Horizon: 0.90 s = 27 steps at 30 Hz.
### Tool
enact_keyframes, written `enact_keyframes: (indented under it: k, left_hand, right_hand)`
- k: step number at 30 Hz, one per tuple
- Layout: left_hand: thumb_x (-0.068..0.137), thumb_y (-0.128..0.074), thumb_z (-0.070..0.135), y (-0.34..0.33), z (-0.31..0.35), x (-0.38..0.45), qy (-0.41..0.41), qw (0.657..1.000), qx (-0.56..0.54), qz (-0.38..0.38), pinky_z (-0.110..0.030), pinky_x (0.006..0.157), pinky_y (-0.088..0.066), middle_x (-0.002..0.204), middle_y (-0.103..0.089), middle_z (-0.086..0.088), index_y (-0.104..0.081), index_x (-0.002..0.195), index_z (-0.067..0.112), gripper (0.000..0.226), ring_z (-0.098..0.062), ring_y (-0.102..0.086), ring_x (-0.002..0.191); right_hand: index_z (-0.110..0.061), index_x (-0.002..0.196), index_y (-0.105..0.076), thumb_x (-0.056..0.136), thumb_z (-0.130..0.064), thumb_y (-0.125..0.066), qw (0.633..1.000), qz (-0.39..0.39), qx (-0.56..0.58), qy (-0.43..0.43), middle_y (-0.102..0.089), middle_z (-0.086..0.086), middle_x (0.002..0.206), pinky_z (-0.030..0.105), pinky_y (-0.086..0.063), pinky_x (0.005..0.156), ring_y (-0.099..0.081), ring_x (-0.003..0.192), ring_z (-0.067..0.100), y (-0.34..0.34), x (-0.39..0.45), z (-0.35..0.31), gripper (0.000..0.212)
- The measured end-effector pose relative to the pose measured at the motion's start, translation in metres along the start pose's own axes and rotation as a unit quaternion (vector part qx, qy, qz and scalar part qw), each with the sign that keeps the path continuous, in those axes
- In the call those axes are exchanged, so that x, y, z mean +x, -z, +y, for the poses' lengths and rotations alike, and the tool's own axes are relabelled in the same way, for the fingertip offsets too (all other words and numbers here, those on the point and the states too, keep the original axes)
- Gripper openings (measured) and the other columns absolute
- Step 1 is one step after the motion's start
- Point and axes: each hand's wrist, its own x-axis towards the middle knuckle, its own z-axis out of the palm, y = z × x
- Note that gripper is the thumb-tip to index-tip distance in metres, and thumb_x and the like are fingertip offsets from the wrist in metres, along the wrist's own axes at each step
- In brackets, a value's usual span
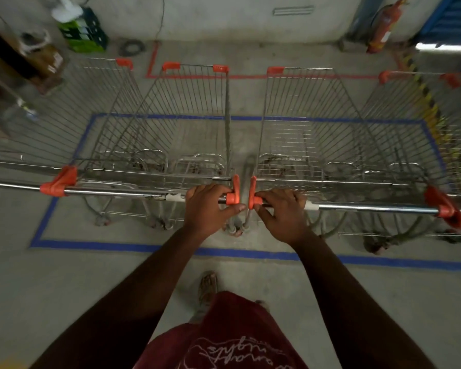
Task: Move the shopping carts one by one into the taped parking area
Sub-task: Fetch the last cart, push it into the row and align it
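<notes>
Two wire shopping carts with orange corner caps stand side by side in front of me, inside a blue taped rectangle (149, 247) on the concrete floor. My left hand (209, 209) grips the right end of the left cart's handle (117, 192). My right hand (282, 213) grips the left end of the right cart's handle (370, 207). The left cart's basket (186, 123) and the right cart's basket (304, 123) almost touch in the middle. Further carts stand at the far left (64, 110) and far right (421, 110).
A red taped outline (152, 62) runs along the floor behind the carts. A green crate (84, 30) and brown boxes (48, 62) sit at the back left. A fire extinguisher (384, 27) leans at the back right, by yellow-black striped tape (424, 99).
</notes>
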Motion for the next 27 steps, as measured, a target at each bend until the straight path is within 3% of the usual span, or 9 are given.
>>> enact_keyframes:
  k: [10, 18, 27]
  left_hand:
    - [0.073, -0.062, 0.08, 0.002, -0.001, -0.001, -0.007, 1.0, -0.001, 0.0, -0.038, 0.095, -0.036, 0.096, -0.069, 0.018, -0.071, 0.1, 0.033, 0.055, -0.011, -0.062, 0.093]
    - [0.074, -0.062, 0.082, 0.004, -0.006, -0.002, -0.017, 1.0, 0.007, -0.008, -0.033, 0.091, -0.029, 0.098, -0.069, 0.019, -0.07, 0.102, 0.034, 0.056, -0.009, -0.061, 0.096]
    - [0.073, -0.072, 0.077, 0.006, -0.005, -0.005, -0.015, 1.0, 0.013, -0.001, -0.034, 0.09, -0.032, 0.098, -0.069, 0.017, -0.07, 0.102, 0.034, 0.051, -0.011, -0.061, 0.093]
  right_hand:
    - [-0.032, 0.113, -0.074, 0.089, -0.057, -0.045, 0.999, -0.023, 0.029, 0.005, -0.058, -0.017, 0.091, 0.034, -0.021, 0.095, -0.061, 0.101, 0.02, 0.0, 0.002, -0.008, 0.046]
    - [-0.034, 0.115, -0.074, 0.09, -0.062, -0.042, 0.998, -0.049, 0.029, 0.011, -0.066, -0.013, 0.097, 0.031, -0.018, 0.095, -0.06, 0.104, 0.017, 0.0, 0.001, -0.009, 0.049]
    - [-0.032, 0.122, -0.072, 0.092, -0.063, -0.038, 0.998, -0.061, 0.002, 0.005, -0.067, -0.008, 0.099, 0.045, -0.034, 0.101, -0.062, 0.101, 0.023, -0.004, 0.017, -0.018, 0.055]
